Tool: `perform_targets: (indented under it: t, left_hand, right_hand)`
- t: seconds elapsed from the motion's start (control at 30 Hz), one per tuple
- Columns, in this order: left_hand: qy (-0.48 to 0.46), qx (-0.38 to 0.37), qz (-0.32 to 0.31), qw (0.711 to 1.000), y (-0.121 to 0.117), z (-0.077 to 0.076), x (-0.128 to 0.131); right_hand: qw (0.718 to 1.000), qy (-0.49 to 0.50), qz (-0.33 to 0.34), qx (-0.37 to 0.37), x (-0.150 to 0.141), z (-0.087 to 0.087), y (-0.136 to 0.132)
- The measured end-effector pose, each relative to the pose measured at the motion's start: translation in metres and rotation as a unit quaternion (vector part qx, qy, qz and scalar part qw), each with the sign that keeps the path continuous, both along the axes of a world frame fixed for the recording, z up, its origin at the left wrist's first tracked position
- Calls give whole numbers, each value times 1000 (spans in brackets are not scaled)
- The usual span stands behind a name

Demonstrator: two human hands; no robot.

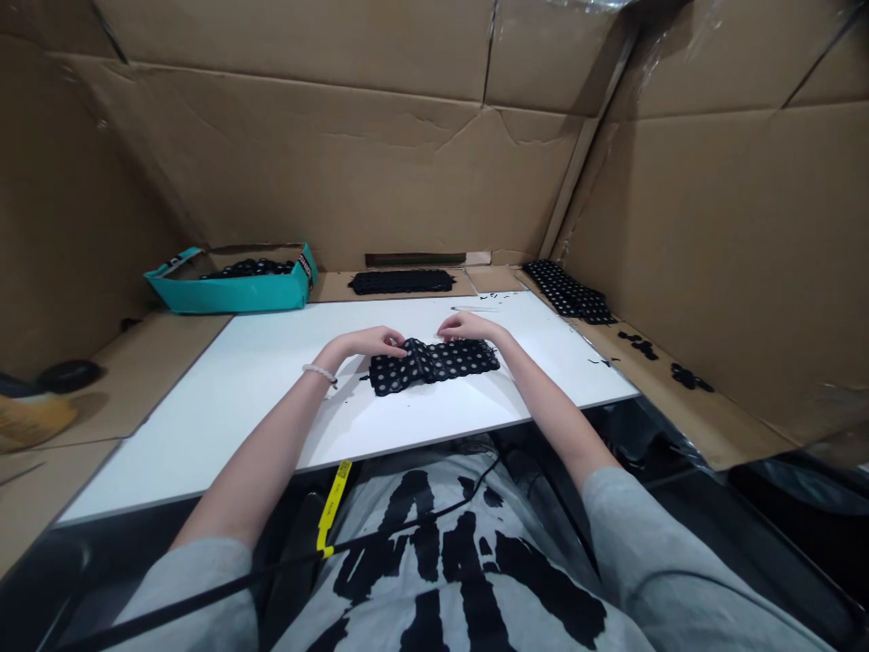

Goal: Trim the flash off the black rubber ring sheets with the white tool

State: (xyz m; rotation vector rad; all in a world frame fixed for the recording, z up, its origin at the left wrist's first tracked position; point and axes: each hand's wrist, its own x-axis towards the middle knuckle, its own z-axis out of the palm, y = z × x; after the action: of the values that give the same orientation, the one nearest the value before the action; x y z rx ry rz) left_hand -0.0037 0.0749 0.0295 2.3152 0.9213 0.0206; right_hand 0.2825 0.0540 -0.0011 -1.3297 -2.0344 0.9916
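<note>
A strip of black fabric with white polka dots [448, 365] lies on a white board [217, 426], bunched into folds near its middle. My left hand [370, 342] grips that fold from the near left. My right hand [470, 326] lies at the fabric's far edge, its fingertips on the cloth, though I cannot tell whether they pinch it. A pale beaded bracelet [319, 372] circles my left wrist.
A teal box [234, 294] of black pieces stands at the back left. A flat black stack [402, 282] lies behind the board, and a dotted fabric pile [567, 292] lies at the right. Small black scraps [638, 345] dot the cardboard. Cardboard walls surround the board.
</note>
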Motion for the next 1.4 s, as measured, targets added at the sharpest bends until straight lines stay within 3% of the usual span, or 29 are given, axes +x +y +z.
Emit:
perform_targets:
  t: [0.17,0.33,0.53,0.83,1.13,1.4]
  left_hand:
    - [-60,-40,-1,997,-8,1,5]
    - [-48,-51,24,997,-4,9,-5]
    - [18,-8,64,998,4,12,-13]
    - [-23,16,28,999,8,-9,0]
    - [-14,36,63,997,5,0,-4]
    - [-76,62,58,994,0,-8,7]
  right_hand:
    - [995,23,55,78,-22,-5,-5]
    - [991,44,103,79,-46,-14,-11]
    - [988,5,62,141,-59,-20,-16]
    - [984,3,61,165,-58,-22,-16]
    - [985,-6,37,167,-51,-16,-13]
    - [985,4,32,168,-53,-14,-16]
